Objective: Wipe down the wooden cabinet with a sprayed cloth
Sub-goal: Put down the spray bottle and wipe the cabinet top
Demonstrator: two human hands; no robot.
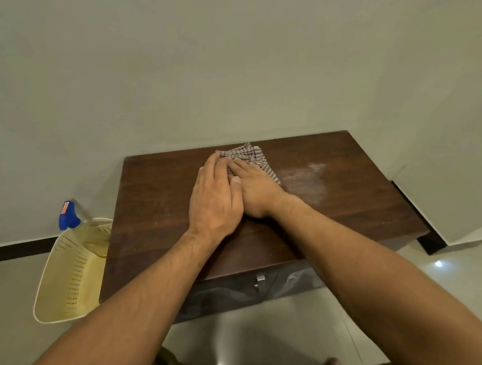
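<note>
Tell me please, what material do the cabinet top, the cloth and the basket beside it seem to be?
Cabinet top: dark wood or wood veneer, grain lines, low sheen. Cloth: woven fabric, striped and creased. Basket: likely cream plastic, moulded with rows of holes.

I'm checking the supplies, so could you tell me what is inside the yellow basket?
The basket holds a spray bottle with a blue head. The cabinet hides its right side, so anything else there is unseen.

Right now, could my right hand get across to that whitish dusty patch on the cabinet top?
Probably yes. The whitish dusty patch lies just right of the right hand on the dark wooden cabinet top, with bare wood between. The left hand overlaps it from the other side only.
</note>
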